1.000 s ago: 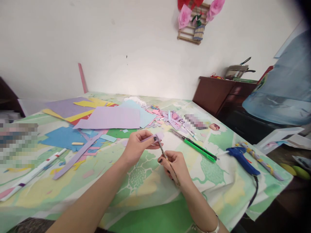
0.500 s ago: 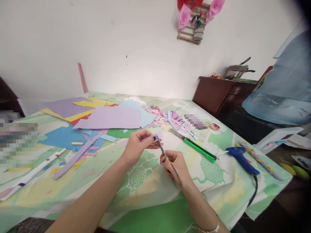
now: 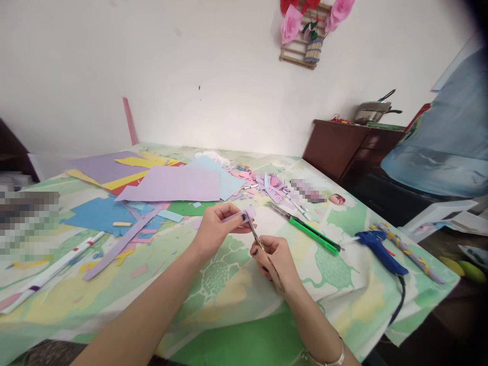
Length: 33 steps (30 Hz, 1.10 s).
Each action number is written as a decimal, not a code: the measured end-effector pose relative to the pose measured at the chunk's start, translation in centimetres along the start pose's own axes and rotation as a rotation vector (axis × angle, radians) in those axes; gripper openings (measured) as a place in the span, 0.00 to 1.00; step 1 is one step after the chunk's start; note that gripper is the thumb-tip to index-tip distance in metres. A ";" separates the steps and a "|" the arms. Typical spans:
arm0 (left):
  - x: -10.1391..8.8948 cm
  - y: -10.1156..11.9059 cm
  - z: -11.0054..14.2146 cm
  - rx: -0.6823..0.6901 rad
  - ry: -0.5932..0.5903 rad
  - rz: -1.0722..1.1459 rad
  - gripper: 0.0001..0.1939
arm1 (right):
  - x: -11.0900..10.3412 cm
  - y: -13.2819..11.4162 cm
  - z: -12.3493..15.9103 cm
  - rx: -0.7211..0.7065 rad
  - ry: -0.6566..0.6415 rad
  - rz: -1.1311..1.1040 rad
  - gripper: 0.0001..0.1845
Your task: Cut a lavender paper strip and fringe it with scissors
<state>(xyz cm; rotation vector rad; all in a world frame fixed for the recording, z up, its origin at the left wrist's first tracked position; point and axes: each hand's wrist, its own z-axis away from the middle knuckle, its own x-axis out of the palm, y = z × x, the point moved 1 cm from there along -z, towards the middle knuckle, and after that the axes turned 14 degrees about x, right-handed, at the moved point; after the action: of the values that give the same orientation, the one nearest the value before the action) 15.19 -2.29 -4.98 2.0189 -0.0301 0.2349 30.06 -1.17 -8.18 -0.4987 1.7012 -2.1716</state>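
Observation:
Pinched in my left hand (image 3: 219, 226) is a small piece of lilac paper (image 3: 249, 212), held above the table. My right hand (image 3: 275, 259) is closed around the handles of a pair of scissors (image 3: 254, 234). The scissor blades point up and left, and their tips meet the lilac piece beside my left fingertips. Beyond my left hand lies a large lilac sheet (image 3: 171, 184). A green utility knife (image 3: 312, 234) rests to the right of the scissors, its blade end toward the back.
A blue glue gun (image 3: 381, 251) with its cord and a wrapped stick (image 3: 412, 254) lie at the right edge. Paper scraps (image 3: 274, 185) are heaped at the back. On the left are blue sheets (image 3: 97, 216), a long lilac strip (image 3: 118, 249) and a white stick (image 3: 53, 272).
Hardly anything differs. Both hands keep their places with the lilac piece and the scissors, and the whole view has shifted very slightly.

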 end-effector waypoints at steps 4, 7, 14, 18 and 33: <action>0.1 0.1 0.0 -0.010 0.013 -0.015 0.10 | 0.1 -0.2 0.0 0.019 0.028 0.025 0.13; 0.1 0.2 0.0 -0.015 0.019 -0.017 0.10 | 0.1 -0.4 0.2 0.032 0.050 0.047 0.14; 0.1 0.1 0.0 -0.019 0.013 -0.003 0.11 | 0.2 -0.5 0.2 0.062 0.066 0.051 0.14; 0.0 0.0 0.0 -0.014 0.011 0.010 0.11 | 0.2 -0.5 0.2 0.062 0.072 0.058 0.14; 0.1 0.1 0.0 -0.022 0.005 0.013 0.11 | 0.1 -0.4 0.2 0.057 0.074 0.073 0.18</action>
<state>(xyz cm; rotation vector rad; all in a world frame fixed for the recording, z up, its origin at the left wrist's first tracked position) 15.27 -2.34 -4.82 1.9971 -0.0420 0.2471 30.01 -1.28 -7.77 -0.3398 1.6620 -2.2042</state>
